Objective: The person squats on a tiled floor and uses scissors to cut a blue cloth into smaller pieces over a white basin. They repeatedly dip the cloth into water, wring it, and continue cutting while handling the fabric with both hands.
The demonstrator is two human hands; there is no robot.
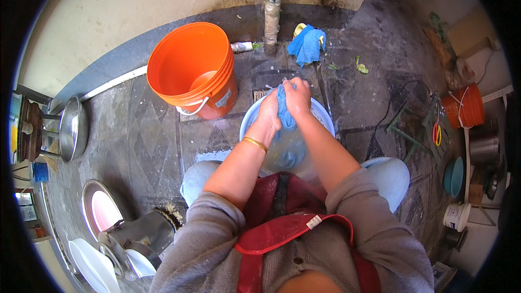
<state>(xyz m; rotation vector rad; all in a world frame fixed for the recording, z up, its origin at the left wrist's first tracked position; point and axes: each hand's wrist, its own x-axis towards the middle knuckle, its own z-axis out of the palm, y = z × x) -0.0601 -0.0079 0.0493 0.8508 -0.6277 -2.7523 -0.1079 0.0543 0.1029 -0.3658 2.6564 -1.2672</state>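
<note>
A wet blue cloth [287, 110] is squeezed between my two hands, above a pale blue basin [247, 119] on the floor. My left hand [268, 110] grips it from the left, with a gold-coloured bangle [255, 144] on that wrist. My right hand [297, 95] holds the cloth's upper right side. Cloudy water fills the basin, and another bluish cloth [291, 156] lies in it near my apron. Beyond the basin, a blue cloth [309, 45] with something yellow under it lies on the floor.
A large orange bucket [191, 61] stands left of the basin, near a wrapped pipe [272, 20]. A floor drain [259, 95] shows beside the basin. At left are a metal bowl [74, 130] and a metal stove [142, 232]. Scissors [436, 133] hang by a green folding stool [411, 138] at right.
</note>
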